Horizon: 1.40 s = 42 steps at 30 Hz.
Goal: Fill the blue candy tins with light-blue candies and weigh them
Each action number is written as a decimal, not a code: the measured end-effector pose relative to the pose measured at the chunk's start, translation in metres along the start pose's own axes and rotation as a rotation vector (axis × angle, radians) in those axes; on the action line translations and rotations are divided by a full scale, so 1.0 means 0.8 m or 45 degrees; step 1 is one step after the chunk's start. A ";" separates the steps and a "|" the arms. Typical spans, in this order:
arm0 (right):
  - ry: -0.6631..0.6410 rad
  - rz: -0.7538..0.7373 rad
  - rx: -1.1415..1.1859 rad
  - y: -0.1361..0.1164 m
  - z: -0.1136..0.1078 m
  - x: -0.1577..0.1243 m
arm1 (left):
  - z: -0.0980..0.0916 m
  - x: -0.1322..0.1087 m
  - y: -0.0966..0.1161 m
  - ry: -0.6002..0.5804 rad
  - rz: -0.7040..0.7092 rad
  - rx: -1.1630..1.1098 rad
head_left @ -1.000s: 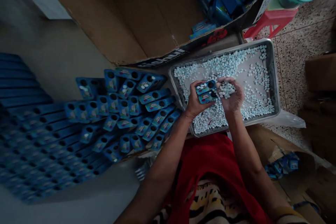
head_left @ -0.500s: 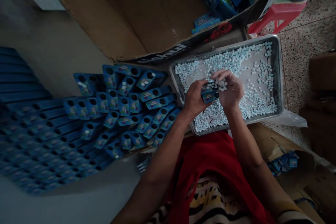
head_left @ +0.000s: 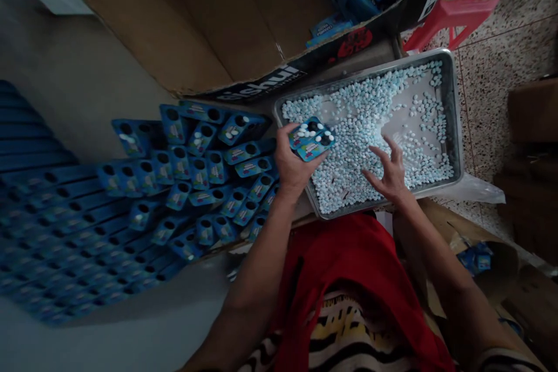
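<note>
Left hand (head_left: 293, 167) has its fingers curled up from underneath around a couple of small blue packs (head_left: 311, 139), sitting over the upper-left corner of the metal tray (head_left: 455, 122), about mid-frame. They're held flat with the round holes facing up, my guess is so whatever's in them doesn't roll out. Right hand (head_left: 391, 173) is empty, fingers (head_left: 380, 155) fanned wide and low over the pellets (head_left: 357, 119); can't tell if the tips actually touch.

The pellets are tiny, smooth, pale blue-white ovals, piled thick on the left of the tray and thin on the right where bare dull steel shows. The raised rim keeps them in. Left of frame, a heap of packs (head_left: 204, 171) is fanned out on the grey desk (head_left: 87, 81), glossy card by the look. A big cardboard box (head_left: 218, 29) sits across the top.
</note>
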State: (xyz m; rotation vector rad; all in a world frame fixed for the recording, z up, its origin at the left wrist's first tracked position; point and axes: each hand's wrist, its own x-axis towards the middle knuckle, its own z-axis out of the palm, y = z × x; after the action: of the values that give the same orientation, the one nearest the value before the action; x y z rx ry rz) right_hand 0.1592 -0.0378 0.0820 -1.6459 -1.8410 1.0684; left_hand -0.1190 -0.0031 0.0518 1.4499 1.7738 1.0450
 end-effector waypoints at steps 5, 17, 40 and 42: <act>-0.487 -0.298 -0.694 0.049 0.033 0.012 | -0.012 -0.005 -0.005 0.018 -0.028 0.050; 0.370 0.386 0.362 0.029 0.049 0.175 | 0.007 -0.033 0.007 -0.103 -0.013 0.166; 0.386 0.282 1.524 -0.125 0.031 0.086 | 0.037 -0.026 0.020 -0.120 -0.050 0.016; 0.320 0.180 1.416 -0.133 0.029 0.082 | 0.040 -0.027 0.021 -0.142 -0.066 -0.029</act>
State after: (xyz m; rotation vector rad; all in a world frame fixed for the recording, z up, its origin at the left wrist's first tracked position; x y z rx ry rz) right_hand 0.0633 0.0208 0.1405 -1.1190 -0.6848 1.4637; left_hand -0.0788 -0.0166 0.0501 1.4130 1.7059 0.9364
